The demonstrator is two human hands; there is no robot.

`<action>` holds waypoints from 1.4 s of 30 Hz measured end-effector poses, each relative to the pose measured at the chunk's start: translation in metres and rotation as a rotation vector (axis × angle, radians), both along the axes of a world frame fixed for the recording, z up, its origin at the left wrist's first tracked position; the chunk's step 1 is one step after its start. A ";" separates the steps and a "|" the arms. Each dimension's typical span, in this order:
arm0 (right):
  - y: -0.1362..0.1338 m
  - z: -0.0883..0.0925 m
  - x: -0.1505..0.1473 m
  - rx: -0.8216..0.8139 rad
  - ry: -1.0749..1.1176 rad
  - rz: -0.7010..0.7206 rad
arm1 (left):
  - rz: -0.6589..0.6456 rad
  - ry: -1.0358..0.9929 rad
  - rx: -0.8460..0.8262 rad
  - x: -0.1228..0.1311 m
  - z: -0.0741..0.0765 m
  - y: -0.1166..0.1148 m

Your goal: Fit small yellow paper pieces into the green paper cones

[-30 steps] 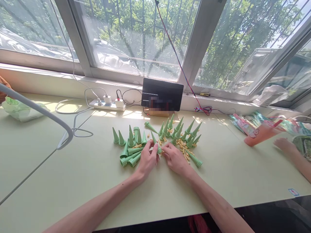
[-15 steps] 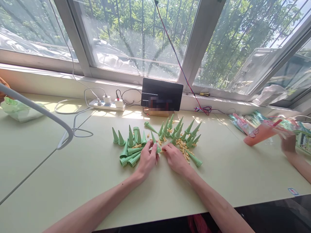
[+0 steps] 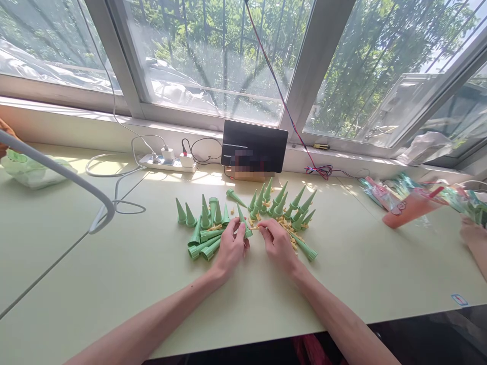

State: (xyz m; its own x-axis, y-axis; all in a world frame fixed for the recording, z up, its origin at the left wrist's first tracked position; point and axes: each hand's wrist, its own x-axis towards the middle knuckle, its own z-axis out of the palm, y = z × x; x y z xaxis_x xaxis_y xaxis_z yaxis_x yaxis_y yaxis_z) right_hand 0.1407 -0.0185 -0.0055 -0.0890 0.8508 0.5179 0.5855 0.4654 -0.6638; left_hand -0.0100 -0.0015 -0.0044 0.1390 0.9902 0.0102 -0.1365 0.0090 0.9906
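Note:
Between the thumb and fingers of my left hand (image 3: 233,243) is a green plastic cone (image 3: 242,218), its tip pointing up and slightly left. My right hand (image 3: 277,244) pinches a small yellow plastic piece (image 3: 254,228) close to the cone's collar; whether the two touch I cannot tell. Several green cones, some upright and some lying down (image 3: 210,250), are gathered left of my left hand. Behind and right of my right hand stand more upright cones (image 3: 281,205), with loose yellow pieces (image 3: 284,224) strewn among them. Another cone (image 3: 305,248) lies beside my right hand.
A tablet (image 3: 254,147) leans by the window behind the cones. To its left lies a power strip (image 3: 167,163) with cables. An orange-red drink cup (image 3: 413,208) lies tilted at right, near plastic bags and another person's hand (image 3: 474,235). A grey curved tube (image 3: 76,177) crosses the left side.
My right hand has lifted slightly and shifted right, and the yellow piece in its fingertips now shows. My left hand keeps the cone nearly still. The other person's hand has moved right.

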 end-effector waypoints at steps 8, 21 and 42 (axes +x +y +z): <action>-0.001 0.001 0.000 0.037 0.010 0.004 | -0.054 0.028 0.005 -0.001 0.001 -0.003; -0.001 0.002 0.000 -0.001 0.010 -0.002 | -0.046 0.052 0.050 0.000 0.000 -0.003; 0.000 -0.001 0.003 -0.052 0.070 -0.034 | -0.093 0.128 0.123 -0.003 0.001 -0.002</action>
